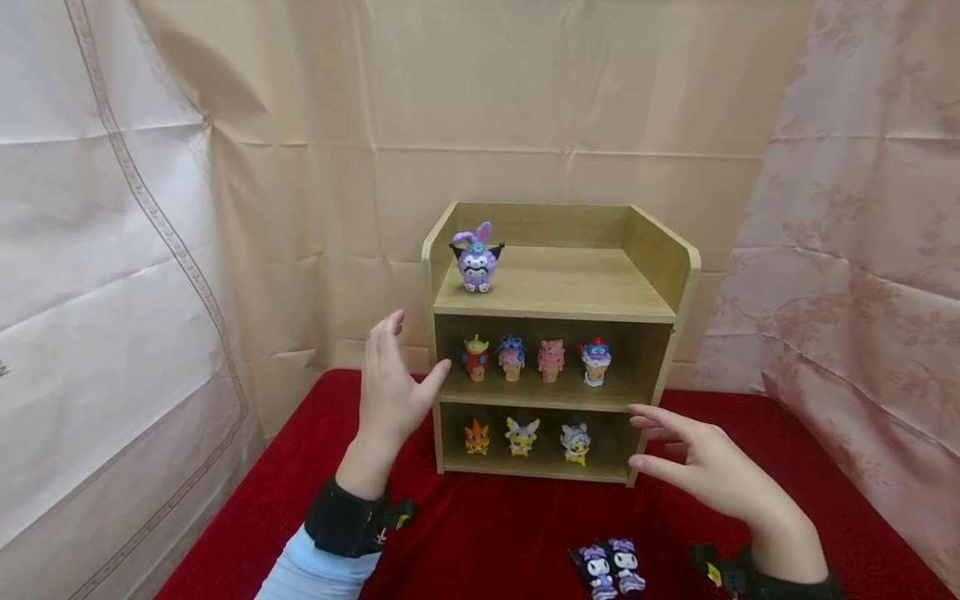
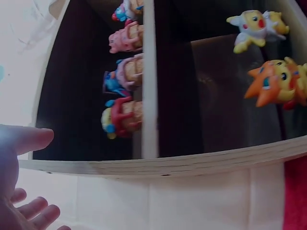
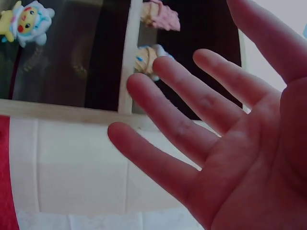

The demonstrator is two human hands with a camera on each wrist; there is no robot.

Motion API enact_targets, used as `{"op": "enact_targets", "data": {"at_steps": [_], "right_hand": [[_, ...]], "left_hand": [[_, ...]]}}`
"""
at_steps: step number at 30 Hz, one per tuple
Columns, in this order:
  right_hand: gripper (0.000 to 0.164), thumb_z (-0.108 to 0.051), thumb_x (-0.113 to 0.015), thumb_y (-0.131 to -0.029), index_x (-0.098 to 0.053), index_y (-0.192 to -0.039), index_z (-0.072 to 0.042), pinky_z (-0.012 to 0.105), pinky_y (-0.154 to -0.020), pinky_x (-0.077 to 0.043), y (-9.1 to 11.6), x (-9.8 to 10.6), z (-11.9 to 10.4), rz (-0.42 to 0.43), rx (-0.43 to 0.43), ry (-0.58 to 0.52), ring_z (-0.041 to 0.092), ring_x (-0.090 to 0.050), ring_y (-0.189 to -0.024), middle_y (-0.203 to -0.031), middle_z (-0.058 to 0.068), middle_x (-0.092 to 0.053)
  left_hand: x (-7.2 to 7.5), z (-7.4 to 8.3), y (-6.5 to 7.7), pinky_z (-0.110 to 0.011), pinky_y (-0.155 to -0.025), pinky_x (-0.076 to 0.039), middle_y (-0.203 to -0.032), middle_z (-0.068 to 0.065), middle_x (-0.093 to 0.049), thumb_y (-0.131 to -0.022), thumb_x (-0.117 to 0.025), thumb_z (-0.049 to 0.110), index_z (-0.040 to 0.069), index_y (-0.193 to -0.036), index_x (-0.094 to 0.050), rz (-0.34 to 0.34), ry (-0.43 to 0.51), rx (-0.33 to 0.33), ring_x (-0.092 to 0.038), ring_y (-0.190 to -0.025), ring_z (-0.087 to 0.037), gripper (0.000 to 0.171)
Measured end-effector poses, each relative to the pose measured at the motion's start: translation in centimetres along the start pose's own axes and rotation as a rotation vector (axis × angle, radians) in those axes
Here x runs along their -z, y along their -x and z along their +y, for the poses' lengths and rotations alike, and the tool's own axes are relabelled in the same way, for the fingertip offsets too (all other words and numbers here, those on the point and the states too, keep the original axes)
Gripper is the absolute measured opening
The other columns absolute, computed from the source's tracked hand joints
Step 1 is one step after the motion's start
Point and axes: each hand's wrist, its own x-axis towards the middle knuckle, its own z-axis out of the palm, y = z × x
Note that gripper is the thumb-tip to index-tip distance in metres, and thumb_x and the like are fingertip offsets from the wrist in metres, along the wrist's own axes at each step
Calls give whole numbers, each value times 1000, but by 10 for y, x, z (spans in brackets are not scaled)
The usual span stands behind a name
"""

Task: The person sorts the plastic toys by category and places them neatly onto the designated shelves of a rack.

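A small wooden shelf (image 1: 555,312) stands on the red cloth. My left hand (image 1: 393,387) is raised by its left side, fingers extended and thumb toward the middle compartment, holding nothing. At the lower right side my right hand (image 1: 701,458) hovers with fingers spread and nothing in the palm. A purple bunny-eared figurine (image 1: 477,260) sits at the left of the top board. On the middle level stand several ice-cream-cone figurines, among them a pink one (image 1: 551,361). The bottom level holds an orange figurine (image 1: 477,437), a white-and-yellow one (image 1: 522,437) and a grey-hooded one (image 1: 575,442).
Two black-and-purple figurines (image 1: 611,568) lie side by side on the red cloth (image 1: 480,525) in front of the shelf. A beige curtain (image 1: 525,100) hangs behind it, with a pale curtain (image 1: 97,292) at the left and a flowered one (image 1: 862,250) at the right.
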Motion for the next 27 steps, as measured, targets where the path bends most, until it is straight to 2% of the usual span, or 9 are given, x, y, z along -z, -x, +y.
{"op": "enact_targets", "data": {"at_steps": [7, 11, 15, 17, 22, 27], "right_hand": [[61, -44, -72, -83, -50, -136, -23, 43, -83, -52, -4, -10, -3, -121, -24, -17, 12, -56, -105, -122, -5, -59], [65, -49, -70, -83, -48, -138, -21, 37, -77, -52, -6, -16, -5, -194, -25, 8, 13, -56, -104, -123, -3, -58], [69, -48, -70, -83, -46, -139, -18, 31, -70, -52, -12, -24, -6, -282, -15, 1, 18, -55, -105, -125, 1, -58], [69, -46, -71, -84, -45, -140, -16, 32, -71, -53, -15, -29, -6, -338, -21, -18, 21, -54, -107, -126, 2, -57], [70, -43, -71, -84, -44, -141, -12, 44, -83, -52, -18, -38, -4, -467, -42, -56, 22, -54, -111, -131, 6, -53], [70, -42, -72, -84, -44, -141, -12, 42, -87, -50, -19, -45, -5, -516, -21, -64, 16, -54, -110, -132, 5, -54]], "left_hand": [[-11, -9, 17, -50, -90, -47, -131, -15, -46, -76, -81, 23, 1, -140, -35, -50, 62, 117, -45, -117, -25, 81], [-18, -11, 23, -50, -89, -48, -127, -16, -51, -76, -81, 17, -1, -136, -41, -35, 113, 102, -51, -112, -26, 74], [-22, -13, 28, -50, -81, -52, -124, -17, -55, -76, -80, 13, -2, -134, -45, -29, 149, 88, -55, -108, -28, 69], [-24, -14, 31, -48, -76, -55, -124, -16, -55, -77, -79, 14, -1, -135, -45, -39, 155, 99, -56, -106, -27, 68], [-26, -17, 36, -42, -66, -58, -127, -12, -55, -80, -77, 15, 3, -136, -48, -70, 158, 128, -58, -103, -22, 64], [-27, -21, 39, -35, -57, -58, -125, -12, -57, -80, -77, 14, 0, -133, -51, -60, 149, 106, -60, -101, -17, 61]]}}
